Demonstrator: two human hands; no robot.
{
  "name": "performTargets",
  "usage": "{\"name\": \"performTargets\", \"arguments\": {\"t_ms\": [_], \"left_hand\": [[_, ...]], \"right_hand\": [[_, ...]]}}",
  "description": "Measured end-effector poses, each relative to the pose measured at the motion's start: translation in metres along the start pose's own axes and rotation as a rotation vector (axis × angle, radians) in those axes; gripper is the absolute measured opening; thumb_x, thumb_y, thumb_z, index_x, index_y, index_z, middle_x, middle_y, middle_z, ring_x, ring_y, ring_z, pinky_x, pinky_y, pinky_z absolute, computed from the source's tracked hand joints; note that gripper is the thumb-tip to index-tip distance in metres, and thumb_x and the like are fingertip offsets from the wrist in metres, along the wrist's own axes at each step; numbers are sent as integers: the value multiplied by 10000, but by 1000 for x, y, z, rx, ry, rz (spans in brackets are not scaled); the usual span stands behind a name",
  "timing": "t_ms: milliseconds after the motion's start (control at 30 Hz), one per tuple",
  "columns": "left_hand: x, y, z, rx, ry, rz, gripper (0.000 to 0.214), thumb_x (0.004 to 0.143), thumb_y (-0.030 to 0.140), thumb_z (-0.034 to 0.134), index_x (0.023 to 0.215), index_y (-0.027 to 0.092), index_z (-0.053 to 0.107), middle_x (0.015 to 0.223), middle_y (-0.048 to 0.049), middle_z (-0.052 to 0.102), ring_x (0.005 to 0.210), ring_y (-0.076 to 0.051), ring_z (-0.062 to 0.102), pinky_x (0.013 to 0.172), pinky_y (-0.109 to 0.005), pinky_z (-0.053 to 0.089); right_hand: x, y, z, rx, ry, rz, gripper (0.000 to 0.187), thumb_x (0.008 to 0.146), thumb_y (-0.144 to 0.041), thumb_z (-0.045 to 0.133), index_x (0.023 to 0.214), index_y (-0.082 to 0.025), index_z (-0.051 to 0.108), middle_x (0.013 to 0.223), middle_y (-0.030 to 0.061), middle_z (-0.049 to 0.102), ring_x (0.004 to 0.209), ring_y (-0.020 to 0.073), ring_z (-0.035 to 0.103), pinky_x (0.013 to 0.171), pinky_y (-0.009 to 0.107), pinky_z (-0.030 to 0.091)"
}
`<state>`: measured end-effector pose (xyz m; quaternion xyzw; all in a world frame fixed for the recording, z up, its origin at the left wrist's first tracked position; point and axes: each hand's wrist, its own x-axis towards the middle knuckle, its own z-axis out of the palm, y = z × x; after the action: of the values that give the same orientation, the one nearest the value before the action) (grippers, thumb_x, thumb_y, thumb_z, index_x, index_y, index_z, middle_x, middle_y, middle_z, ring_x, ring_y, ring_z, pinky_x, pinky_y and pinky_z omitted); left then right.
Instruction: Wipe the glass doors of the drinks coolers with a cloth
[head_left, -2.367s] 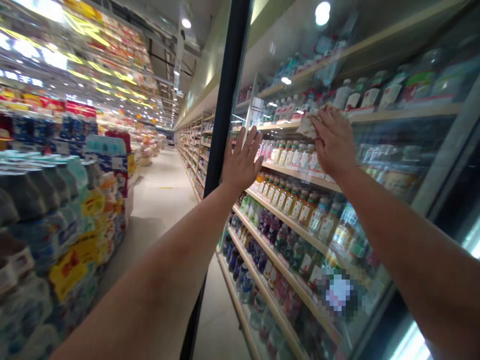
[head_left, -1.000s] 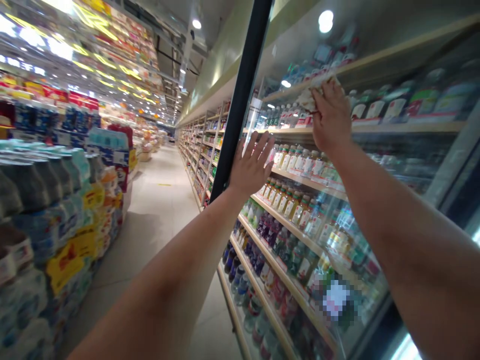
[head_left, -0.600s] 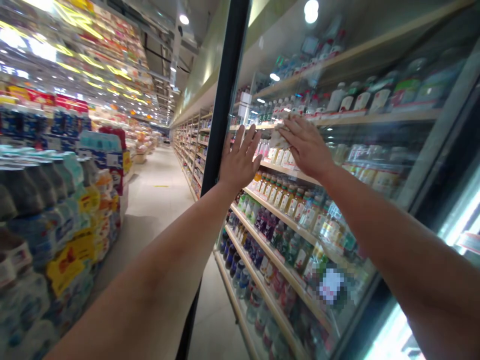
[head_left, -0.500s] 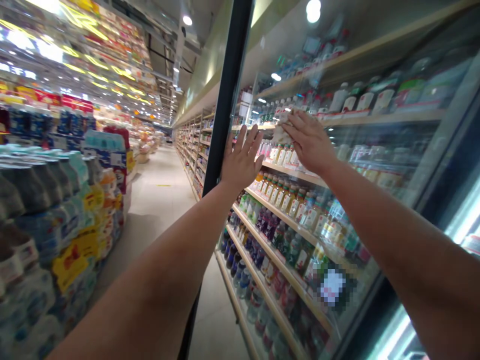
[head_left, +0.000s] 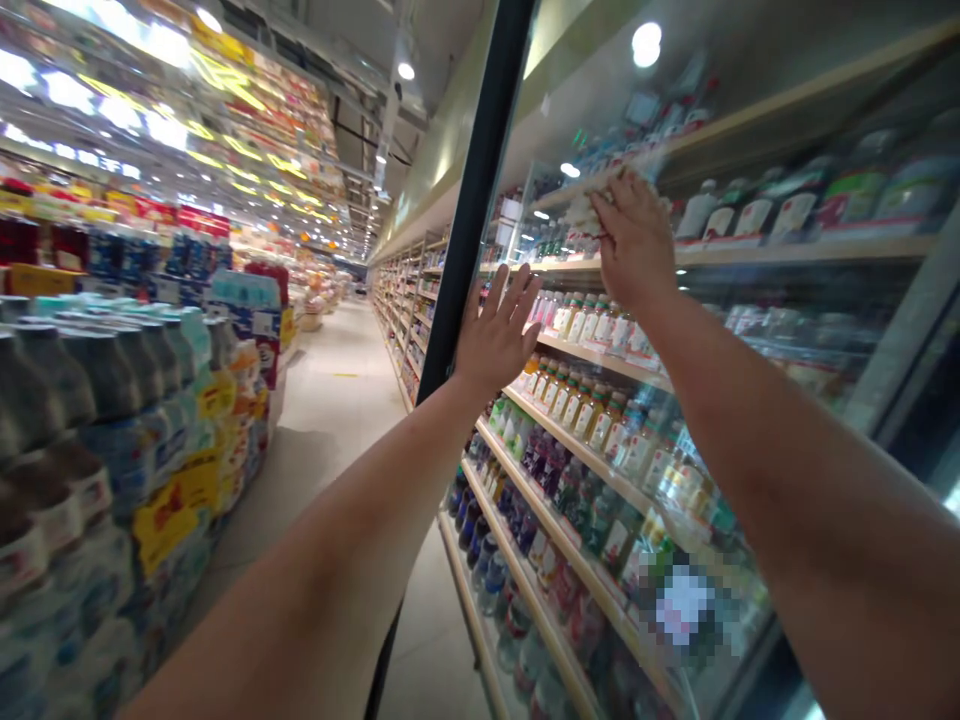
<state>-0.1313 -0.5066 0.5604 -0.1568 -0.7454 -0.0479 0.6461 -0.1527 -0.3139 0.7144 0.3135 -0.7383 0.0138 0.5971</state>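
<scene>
A glass cooler door (head_left: 600, 110) with a dark frame (head_left: 480, 190) stands open at an angle in front of me. My left hand (head_left: 496, 335) is spread on the glass beside that frame, fingers apart, holding nothing. Higher and to the right, my right hand (head_left: 637, 245) presses a pale, crumpled cloth (head_left: 586, 212) against the pane. Part of the cloth is hidden under the fingers. Bottles (head_left: 577, 405) on wooden shelves show through the glass.
Shrink-wrapped bottle packs (head_left: 112, 360) are stacked at the left, with a yellow sign (head_left: 176, 510) on them. A pale-floored aisle (head_left: 330, 400) runs between the stacks and the door. Store shelving (head_left: 409, 310) lines its far right side.
My right hand has moved up across the glass with the cloth, its fingers now pointing more upward. My left hand stays flat by the frame. The whole view has shifted slightly.
</scene>
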Motion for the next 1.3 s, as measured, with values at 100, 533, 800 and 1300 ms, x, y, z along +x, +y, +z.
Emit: {"name": "performTargets", "arguments": {"t_ms": [100, 533, 800, 1300], "left_hand": [[0, 0, 1, -34, 2, -15, 585, 1051, 419, 303, 1601, 218, 300, 1671, -57, 262, 1577, -263, 129, 1303, -514, 46], [1, -1, 2, -56, 0, -20, 598, 1060, 466, 237, 1592, 202, 302, 1682, -19, 223, 1581, -248, 97, 1319, -504, 36], [0, -6, 11, -54, 18, 4, 590, 1056, 431, 274, 1597, 199, 301, 1670, -61, 264, 1579, -254, 116, 1303, -515, 60], [1, -7, 11, -61, -14, -15, 595, 1049, 434, 288, 1606, 226, 286, 1680, -31, 232, 1583, -243, 88, 1311, -501, 28]], "right_hand": [[-36, -10, -7, -22, -62, -95, 527, 1008, -343, 282, 1510, -345, 442, 1635, -63, 352, 1554, 262, 228, 1267, 585, 212], [-41, 85, -55, -75, -37, 8, 556, 972, -335, 328, 1514, -313, 451, 1647, -73, 317, 1558, 247, 211, 1285, 533, 189], [-40, 92, -34, -112, 80, 88, 577, 986, -430, 312, 1562, -415, 341, 1647, -128, 292, 1556, 331, 204, 1256, 615, 206], [-86, 83, -64, -250, -51, 83, 585, 933, -212, 443, 1516, -193, 485, 1639, 93, 344, 1558, 240, 242, 1271, 458, 264]]}}
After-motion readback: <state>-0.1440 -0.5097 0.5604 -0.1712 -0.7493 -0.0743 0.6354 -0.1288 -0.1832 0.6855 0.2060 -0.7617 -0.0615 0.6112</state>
